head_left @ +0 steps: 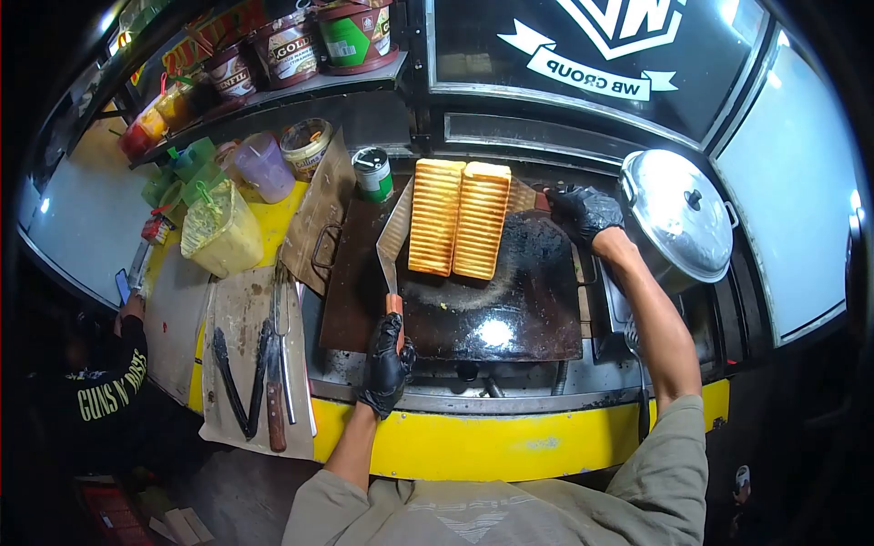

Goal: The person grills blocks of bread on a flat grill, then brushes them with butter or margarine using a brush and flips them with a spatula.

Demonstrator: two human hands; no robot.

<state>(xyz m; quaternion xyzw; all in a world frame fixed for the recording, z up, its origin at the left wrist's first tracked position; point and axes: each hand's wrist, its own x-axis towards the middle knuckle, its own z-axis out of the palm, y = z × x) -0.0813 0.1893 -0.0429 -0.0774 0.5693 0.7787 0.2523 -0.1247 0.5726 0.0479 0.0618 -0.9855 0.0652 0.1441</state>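
Two long toasted bread slabs with browned ridges lie side by side over the back of the dark griddle. My left hand, in a black glove, is closed around the wooden handle of a metal spatula, whose blade stands along the left side of the bread. My right hand, also gloved in black, grips the handle of a second spatula. Its blade is against the right side of the bread near the far end. Whether either blade reaches under the bread is hidden.
A lidded metal pot stands right of the griddle, and a green can behind it. Tongs and a wooden-handled tool lie on cardboard at left, below a yellowish tub. Filling buckets line a shelf. A person is at far left.
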